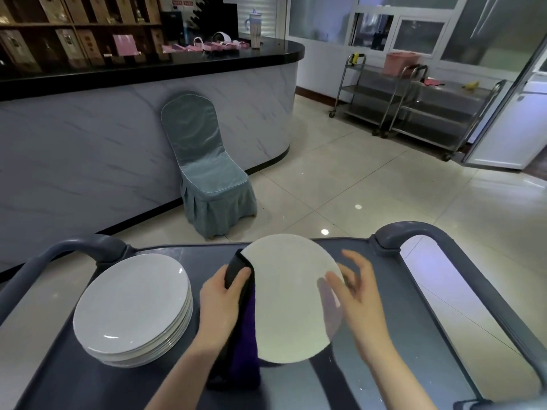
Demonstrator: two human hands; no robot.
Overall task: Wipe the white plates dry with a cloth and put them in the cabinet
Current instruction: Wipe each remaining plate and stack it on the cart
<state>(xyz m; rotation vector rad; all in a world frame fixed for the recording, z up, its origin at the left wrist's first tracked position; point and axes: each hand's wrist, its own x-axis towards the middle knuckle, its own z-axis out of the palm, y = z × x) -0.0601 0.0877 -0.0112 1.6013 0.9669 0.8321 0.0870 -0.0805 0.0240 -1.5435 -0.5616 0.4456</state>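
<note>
A single white plate [288, 294] is held tilted above the grey cart top [370, 380]. My left hand [220, 303] grips its left rim through a dark purple cloth [244, 344] that hangs down beside the plate. My right hand [356, 294] is at the plate's right rim, fingers spread and blurred, thumb over the plate face. A stack of several white plates [133, 309] sits on the cart to the left.
The cart has grey handles at the left [59, 250] and right [429, 232]. Beyond it stand a covered blue-grey chair [207, 179], a curved marble-look counter [118, 137], and steel trolleys [414, 108] at the far right beside an open white door [509, 119].
</note>
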